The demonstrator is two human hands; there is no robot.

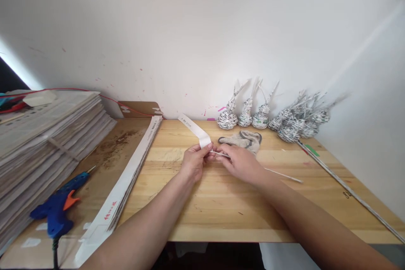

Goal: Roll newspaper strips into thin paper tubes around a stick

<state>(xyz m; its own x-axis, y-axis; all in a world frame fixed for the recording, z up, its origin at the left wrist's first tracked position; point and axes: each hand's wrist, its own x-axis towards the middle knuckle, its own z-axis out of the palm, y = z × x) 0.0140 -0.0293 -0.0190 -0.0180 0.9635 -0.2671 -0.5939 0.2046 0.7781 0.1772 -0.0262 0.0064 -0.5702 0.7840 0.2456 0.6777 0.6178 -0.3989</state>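
Observation:
A white paper strip (191, 128) with printed characters slants up and left from my left hand (193, 161), whose fingers are closed on its lower end. From that end a thin rolled paper stick (220, 153) runs to the right. My right hand (242, 162) pinches the stick, and its far end shows beyond my wrist, low over the wooden table. Both hands are close together above the table. Just behind my right hand lies a crumpled grey knitted glove (243, 140) with a dark edge.
Several woven paper gourds (227, 118) stand along the wall. Long paper sticks (351, 194) lie at the right. To the left are stacked newspapers (72, 135), a blue glue gun (58, 211) on cardboard (109, 152), and a stack of paper strips (126, 181). The table's front edge (221, 236) is near me.

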